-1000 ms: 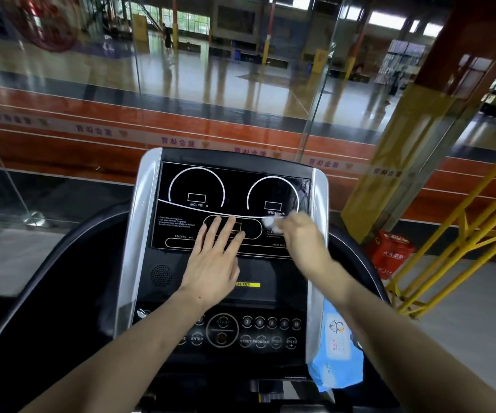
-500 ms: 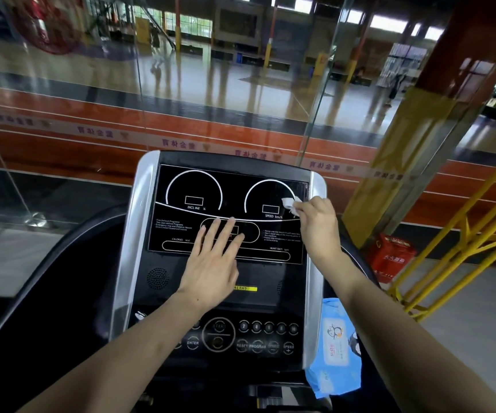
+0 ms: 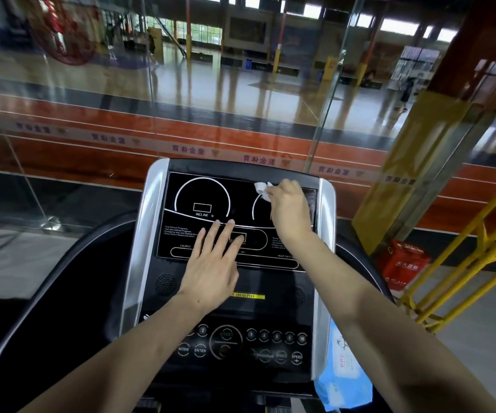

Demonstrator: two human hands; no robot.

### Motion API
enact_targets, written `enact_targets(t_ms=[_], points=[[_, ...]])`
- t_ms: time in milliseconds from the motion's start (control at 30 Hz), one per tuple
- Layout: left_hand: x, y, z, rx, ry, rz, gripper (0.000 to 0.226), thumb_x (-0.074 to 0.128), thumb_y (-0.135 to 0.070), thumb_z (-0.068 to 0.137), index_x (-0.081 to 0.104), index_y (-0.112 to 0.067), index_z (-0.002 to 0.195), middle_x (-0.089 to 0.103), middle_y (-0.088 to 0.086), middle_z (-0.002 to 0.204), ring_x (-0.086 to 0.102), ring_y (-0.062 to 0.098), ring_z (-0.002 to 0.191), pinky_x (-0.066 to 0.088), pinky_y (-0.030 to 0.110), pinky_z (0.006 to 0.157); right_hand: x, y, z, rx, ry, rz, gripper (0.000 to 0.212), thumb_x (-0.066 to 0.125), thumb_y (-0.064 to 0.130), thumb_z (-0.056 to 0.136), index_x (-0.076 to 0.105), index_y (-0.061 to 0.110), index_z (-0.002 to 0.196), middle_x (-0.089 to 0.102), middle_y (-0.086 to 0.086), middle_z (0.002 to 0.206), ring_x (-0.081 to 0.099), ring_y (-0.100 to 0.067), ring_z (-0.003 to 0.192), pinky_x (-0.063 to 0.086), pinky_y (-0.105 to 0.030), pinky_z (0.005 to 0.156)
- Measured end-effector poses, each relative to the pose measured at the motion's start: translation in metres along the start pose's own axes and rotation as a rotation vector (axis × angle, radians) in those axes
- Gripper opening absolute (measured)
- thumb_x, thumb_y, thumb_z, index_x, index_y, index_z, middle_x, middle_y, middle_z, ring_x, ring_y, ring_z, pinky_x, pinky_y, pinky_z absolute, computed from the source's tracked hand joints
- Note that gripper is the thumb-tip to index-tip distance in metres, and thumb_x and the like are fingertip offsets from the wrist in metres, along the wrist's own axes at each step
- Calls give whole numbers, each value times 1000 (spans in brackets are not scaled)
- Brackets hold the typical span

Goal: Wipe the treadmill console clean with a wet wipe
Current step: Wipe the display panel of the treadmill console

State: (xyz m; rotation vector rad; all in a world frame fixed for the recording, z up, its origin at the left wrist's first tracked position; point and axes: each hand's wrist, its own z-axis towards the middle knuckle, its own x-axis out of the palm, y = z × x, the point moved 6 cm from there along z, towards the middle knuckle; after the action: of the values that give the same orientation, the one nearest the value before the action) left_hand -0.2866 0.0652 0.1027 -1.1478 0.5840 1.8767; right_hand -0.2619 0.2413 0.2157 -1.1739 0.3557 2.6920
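The treadmill console (image 3: 181,242) is a black panel with silver side rails, two dial outlines on top and round buttons below. My right hand (image 3: 290,204) presses a crumpled white wet wipe (image 3: 262,188) against the panel's upper right, over the top of the speed dial. My left hand (image 3: 212,263) lies flat on the middle of the panel, fingers spread and holding nothing.
A light blue pack of wipes (image 3: 342,380) rests at the console's lower right edge. Black handrails (image 3: 71,263) curve around both sides. A glass wall (image 3: 151,99) stands just behind the console. Yellow metal railing (image 3: 464,263) and a red box (image 3: 405,263) are to the right.
My right hand has carried the wipe up the right side of the panel, from beside the centre window to the top of the speed dial. The left hand has stayed put.
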Motion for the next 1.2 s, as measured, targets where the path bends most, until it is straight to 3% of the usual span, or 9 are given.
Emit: enact_targets(t_ms=[100,233,333,533,633,800,1033,1200], points=[[2,0,0,16,-4,3,61,55,-25,95,41,-18,154,20,12,172,14,37,159,16,57,128,-8,-24,0,-46,28,-61,18,62,13,98,77,5,104,61,-14,82,55,-36,83,48,-46,72],[5,0,1,11,1,-14,62,55,-25,96,38,-19,155,18,12,172,13,36,159,16,57,128,-28,-75,-9,28,8,-163,23,56,18,103,77,11,106,64,-13,88,56,-39,89,45,-50,79],[5,3,2,13,3,-19,61,53,-25,97,38,-18,156,17,11,173,12,36,160,15,57,128,-37,-83,-15,77,-53,-174,17,64,16,97,78,12,105,63,-12,87,54,-38,87,45,-50,72],[5,3,9,15,1,-28,60,51,-26,99,37,-19,156,16,11,173,12,36,160,15,57,128,-29,-78,-16,111,-42,-126,20,66,3,92,78,9,107,63,-13,87,58,-37,88,46,-49,76],[11,-6,8,30,8,-23,60,51,-27,97,38,-19,156,17,11,173,12,37,159,16,57,128,-28,-75,-45,35,-73,-64,21,69,-11,84,78,4,97,60,-13,76,57,-37,74,48,-46,68],[21,-11,4,56,15,-3,63,54,-28,95,38,-20,155,13,11,173,10,37,159,16,57,128,-14,-69,-129,-28,-53,-30,23,74,1,86,75,21,98,64,6,82,57,-23,77,33,-34,70],[19,-16,-2,63,-3,-4,62,54,-26,93,39,-19,153,6,13,174,3,38,160,16,58,128,-15,-62,-159,-75,-14,-5,25,78,-3,83,77,18,96,68,6,81,61,-25,74,42,-37,65],[18,-9,-14,18,9,-19,63,57,-24,94,37,-20,154,8,13,174,6,39,160,15,57,128,-16,-53,-152,-102,13,1,14,76,2,86,77,13,95,63,0,74,59,-27,69,52,-41,65]])
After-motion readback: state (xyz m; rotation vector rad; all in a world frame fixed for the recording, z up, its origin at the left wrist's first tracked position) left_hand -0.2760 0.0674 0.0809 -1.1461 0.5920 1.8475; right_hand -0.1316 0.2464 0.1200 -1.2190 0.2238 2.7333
